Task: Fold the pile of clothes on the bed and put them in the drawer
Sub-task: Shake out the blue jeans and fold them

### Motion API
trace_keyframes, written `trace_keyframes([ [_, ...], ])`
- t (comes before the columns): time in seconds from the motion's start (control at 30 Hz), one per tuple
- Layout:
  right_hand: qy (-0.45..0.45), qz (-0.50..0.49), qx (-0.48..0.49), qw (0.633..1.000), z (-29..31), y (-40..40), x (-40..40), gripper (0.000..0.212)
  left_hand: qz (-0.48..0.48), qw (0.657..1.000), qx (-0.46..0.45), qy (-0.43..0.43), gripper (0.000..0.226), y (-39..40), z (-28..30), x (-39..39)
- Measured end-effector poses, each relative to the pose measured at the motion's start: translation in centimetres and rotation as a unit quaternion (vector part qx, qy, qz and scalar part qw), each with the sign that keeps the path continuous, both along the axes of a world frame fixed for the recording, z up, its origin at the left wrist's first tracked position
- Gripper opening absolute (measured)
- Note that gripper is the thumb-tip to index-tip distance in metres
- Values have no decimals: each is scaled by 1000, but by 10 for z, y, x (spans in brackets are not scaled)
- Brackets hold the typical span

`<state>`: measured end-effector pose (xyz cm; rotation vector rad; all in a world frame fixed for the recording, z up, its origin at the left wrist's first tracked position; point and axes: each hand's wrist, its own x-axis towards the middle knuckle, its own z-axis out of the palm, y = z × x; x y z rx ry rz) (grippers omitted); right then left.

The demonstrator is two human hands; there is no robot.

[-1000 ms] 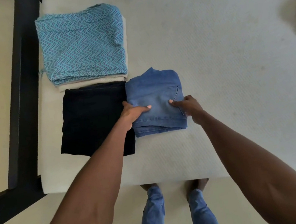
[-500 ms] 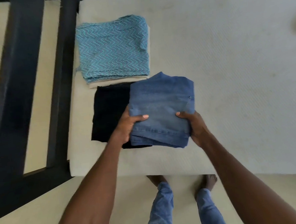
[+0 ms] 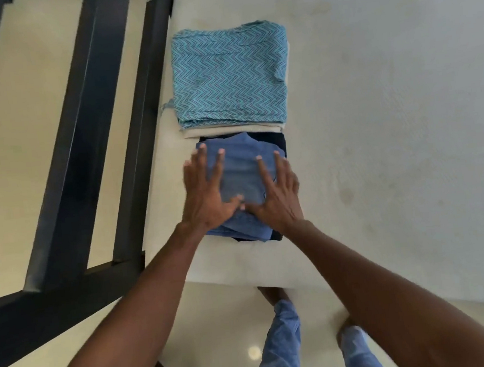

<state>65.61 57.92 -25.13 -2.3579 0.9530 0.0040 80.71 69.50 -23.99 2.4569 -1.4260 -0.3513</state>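
- Head view: folded blue jeans [image 3: 241,177] lie atop black garment [image 3: 280,143] on bed [image 3: 379,139].
- Left hand [image 3: 206,193], right hand [image 3: 279,193]: both flat, fingers spread, pressing the jeans, gripping nothing.

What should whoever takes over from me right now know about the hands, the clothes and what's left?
Left hand and right hand: both flat, fingers spread, pressing on the folded blue jeans.
The jeans lie on top of the folded black garment, near the corner of the mattress.
Just beyond it, the folded zigzag top sits on a cream piece.
Done: these four are folded into two stacks.
Left: carry the stacks to the drawer, which is not in view.
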Motion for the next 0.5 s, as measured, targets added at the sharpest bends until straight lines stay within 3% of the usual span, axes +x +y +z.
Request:
trace_keyframes([
  [0.07, 86, 150, -11, 985, -3, -10, 6, 122, -44, 994, 104, 0, 128, -2, -9, 6],
  [0.2, 203, 175, 48, 962, -18, -28, 19, 133, -76, 962, 261, 37, 150, 1, -31, 36],
  [0.4, 195, 185, 65, 961, -62, -37, 36, 139, -30, 964, 252, 82, 153, 5, -71, 44],
  [0.5, 241, 198, 74, 947, -67, -39, 44, 140, -25, 959, 277, 59, 153, -2, -73, 44],
])
